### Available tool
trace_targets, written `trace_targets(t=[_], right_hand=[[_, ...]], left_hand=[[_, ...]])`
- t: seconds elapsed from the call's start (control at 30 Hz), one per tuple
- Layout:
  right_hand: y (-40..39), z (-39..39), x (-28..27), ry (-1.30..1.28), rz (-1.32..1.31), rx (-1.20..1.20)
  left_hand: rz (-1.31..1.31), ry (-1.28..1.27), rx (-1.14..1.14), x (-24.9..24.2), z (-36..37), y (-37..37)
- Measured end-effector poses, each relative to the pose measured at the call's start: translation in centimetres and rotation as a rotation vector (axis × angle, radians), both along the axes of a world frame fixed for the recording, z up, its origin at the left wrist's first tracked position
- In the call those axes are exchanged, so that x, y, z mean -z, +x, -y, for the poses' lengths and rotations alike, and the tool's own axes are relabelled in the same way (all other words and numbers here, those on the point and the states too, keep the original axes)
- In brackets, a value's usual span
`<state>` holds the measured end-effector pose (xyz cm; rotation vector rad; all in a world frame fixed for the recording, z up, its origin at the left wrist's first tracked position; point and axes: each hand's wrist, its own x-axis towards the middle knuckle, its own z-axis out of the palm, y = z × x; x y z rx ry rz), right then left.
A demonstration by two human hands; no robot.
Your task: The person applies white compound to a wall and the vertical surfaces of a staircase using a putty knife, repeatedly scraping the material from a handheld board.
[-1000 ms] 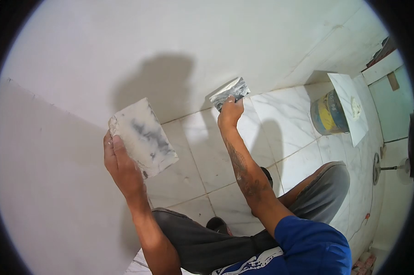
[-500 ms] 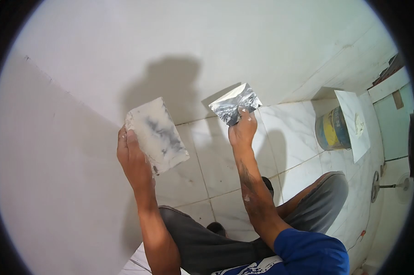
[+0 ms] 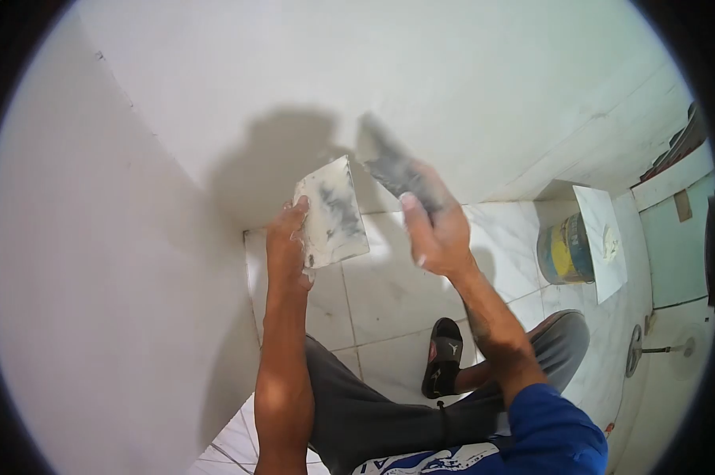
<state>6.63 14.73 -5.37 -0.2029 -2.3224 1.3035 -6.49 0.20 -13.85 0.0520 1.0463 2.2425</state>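
nearest, one flat rectangular board (image 3: pixel 331 212), smeared white and grey, is gripped by its lower edge in the left hand (image 3: pixel 287 241). just beside it, one blurred metal scraper (image 3: pixel 391 169) is held closed in the right hand (image 3: pixel 437 229). farther off, one yellow-banded bucket (image 3: pixel 562 252) is seen on marble-patterned floor tiles (image 3: pixel 389 293).

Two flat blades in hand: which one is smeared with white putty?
The rectangular plate in the left hand: pale, coated white with grey streaks. The putty knife in the right hand is dark, motion-blurred metal.

Both arms reach forward, left hand (image 3: pixel 288 241) and right hand (image 3: pixel 435 226) raised close together, fingers clasped.
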Motion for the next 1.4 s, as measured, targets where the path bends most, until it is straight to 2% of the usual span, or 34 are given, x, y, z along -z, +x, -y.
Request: trace_targets(t=[0.07,0.13,0.17,0.27,0.4,0.57,0.67,0.77,0.83,0.9,1.0,1.13,1.23,1.4], right_hand=[[-1.7,-0.8,-1.3,0.359,-0.170,-0.461],[-2.0,-0.8,-1.8,0.707,-0.095,-0.668],[-2.0,-0.9,-1.9,0.884,-0.052,-0.766],[-0.6,-1.9,-2.5,0.959,0.066,-0.777],[1.5,-4.6,-3.0,0.925,0.204,-0.751],[3.4,-7.4,-2.6,0.904,0.291,-0.633],[4.9,-10.1,-1.5,0.874,0.303,-0.521],[7.1,-11.4,-0.6,0.841,0.195,-0.345],[7.5,-10.3,-2.9,0.579,0.349,-0.139],[7.1,-9.4,-4.1,0.279,0.305,0.028],[7.1,-11.4,-2.5,-0.004,0.417,0.259],[6.3,-10.7,-2.7,-0.792,0.078,0.193],[6.5,-10.8,-3.9,-0.924,0.030,0.218],[7.9,-11.6,-3.5,-1.103,-0.135,0.174]], left_hand=[[0.014,0.152,0.071,-0.3,-0.1,-0.5],[0.010,0.356,0.149,-0.8,0.4,0.3],[0.157,0.301,0.167,-1.1,-0.1,0.3],[0.146,0.228,0.221,0.8,-2.0,-0.1],[-0.015,0.103,0.193,0.2,-2.8,1.4],[-0.016,0.103,0.156,-0.8,-3.9,2.0],[-0.041,0.101,0.130,0.3,-3.4,1.2],[-0.045,0.163,0.074,-1.5,-2.6,0.3],[-0.013,0.130,-0.012,-2.0,-2.7,0.2],[-0.056,0.086,0.002,-1.5,-2.9,0.0],[-0.119,0.020,-0.005,-1.4,-3.3,-0.1],[-0.157,-0.018,0.032,0.0,-3.5,-0.6],[-0.133,-0.120,0.024,0.2,-3.9,-0.6],[-0.151,-0.081,0.115,2.7,-4.6,-1.4]])
